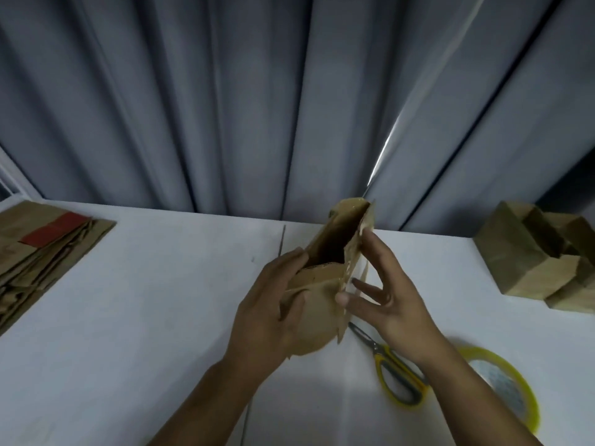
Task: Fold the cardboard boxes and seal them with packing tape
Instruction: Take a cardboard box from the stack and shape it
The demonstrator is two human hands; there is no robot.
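A small brown cardboard box [335, 252] is held above the middle of the white table [145, 300], its open dark mouth facing up toward me. My left hand [267, 313] grips its near left side, thumb curled over a folded flap. My right hand [383, 294] is at the box's right side, thumb pressing the flap edge, fingers spread and mostly straight. A roll of clear packing tape [512, 381] with a yellow rim lies at the right front, partly behind my right forearm.
Yellow-handled scissors [392, 368] lie on the table under my right wrist. A pile of flat cardboard blanks [42, 246] sits at the far left. Several folded boxes [541, 255] are stacked at the far right. Grey curtains hang behind the table.
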